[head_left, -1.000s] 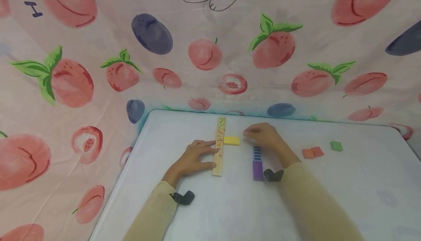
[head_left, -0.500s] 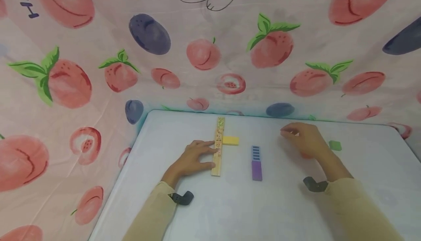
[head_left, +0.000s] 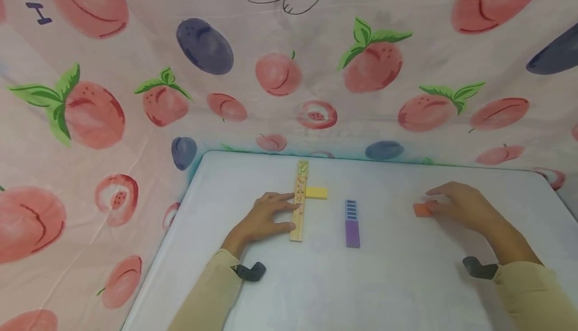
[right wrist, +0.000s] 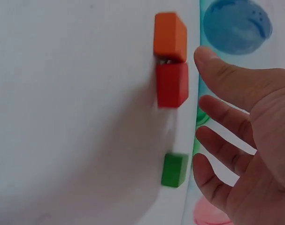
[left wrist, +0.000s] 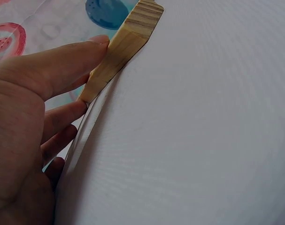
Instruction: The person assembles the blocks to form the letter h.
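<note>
My left hand (head_left: pixel 270 216) touches the side of a narrow row of wooden pieces (head_left: pixel 300 185) with its fingertips and thumb; part of the row carries small printed patterns. In the left wrist view, the thumb rests against the bare wood (left wrist: pixel 119 54). A yellow block (head_left: pixel 317 193) lies against the row's right side. My right hand (head_left: pixel 465 208) is over the right part of the table, fingers spread. Its thumb overlaps an orange block (head_left: pixel 422 210) in the head view. The right wrist view shows a red block (right wrist: pixel 172 85) beside the orange one, and a green block (right wrist: pixel 174 169) farther off.
A purple block (head_left: pixel 352 234) lies end to end with a blue-barred piece (head_left: pixel 351 209) between the hands. The white table (head_left: pixel 316 291) meets a fruit-printed cloth (head_left: pixel 280 30) along its back and left edges.
My right hand has moved right, from above the blue-barred piece to the orange and red blocks, now covering the green block in the head view. The left hand stays at the wooden row.
</note>
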{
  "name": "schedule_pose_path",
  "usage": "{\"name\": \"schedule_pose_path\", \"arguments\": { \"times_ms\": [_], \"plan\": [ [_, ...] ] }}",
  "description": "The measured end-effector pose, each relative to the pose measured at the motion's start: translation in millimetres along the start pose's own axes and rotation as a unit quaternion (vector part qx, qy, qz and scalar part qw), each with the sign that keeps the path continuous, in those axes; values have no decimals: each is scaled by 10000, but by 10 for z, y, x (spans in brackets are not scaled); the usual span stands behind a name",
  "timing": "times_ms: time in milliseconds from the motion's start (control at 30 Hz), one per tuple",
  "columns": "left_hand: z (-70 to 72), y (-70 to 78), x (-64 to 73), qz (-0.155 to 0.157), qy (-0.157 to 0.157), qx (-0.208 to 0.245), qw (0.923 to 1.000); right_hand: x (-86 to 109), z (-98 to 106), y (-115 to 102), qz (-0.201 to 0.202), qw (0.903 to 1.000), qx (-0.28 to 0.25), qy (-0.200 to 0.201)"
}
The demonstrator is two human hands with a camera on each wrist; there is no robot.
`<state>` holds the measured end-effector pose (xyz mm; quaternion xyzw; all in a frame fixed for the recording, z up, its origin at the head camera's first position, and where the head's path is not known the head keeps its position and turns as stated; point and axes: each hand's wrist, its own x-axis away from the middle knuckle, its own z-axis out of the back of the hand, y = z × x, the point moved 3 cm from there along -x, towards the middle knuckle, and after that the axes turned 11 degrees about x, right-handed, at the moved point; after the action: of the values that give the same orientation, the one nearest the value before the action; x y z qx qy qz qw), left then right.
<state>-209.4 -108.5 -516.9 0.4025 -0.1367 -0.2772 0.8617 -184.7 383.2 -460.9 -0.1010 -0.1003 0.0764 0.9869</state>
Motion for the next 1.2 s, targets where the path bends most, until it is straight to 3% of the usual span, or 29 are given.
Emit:
{"name": "schedule_pose_path", "arguments": {
  "times_ms": [333, 833, 1200],
  "plan": [
    [1, 9, 6, -10, 33, 16, 10000, 26, -106, 193, -318, 9987, -182, -349],
    [2, 12, -7, 17, 19, 57, 10000, 49, -155, 226, -159, 9997, -194, -21],
    [-2, 2, -10, -39, 59, -13, 10000, 41, -131, 247, -420, 9990, -149, -5]
  ]
}}
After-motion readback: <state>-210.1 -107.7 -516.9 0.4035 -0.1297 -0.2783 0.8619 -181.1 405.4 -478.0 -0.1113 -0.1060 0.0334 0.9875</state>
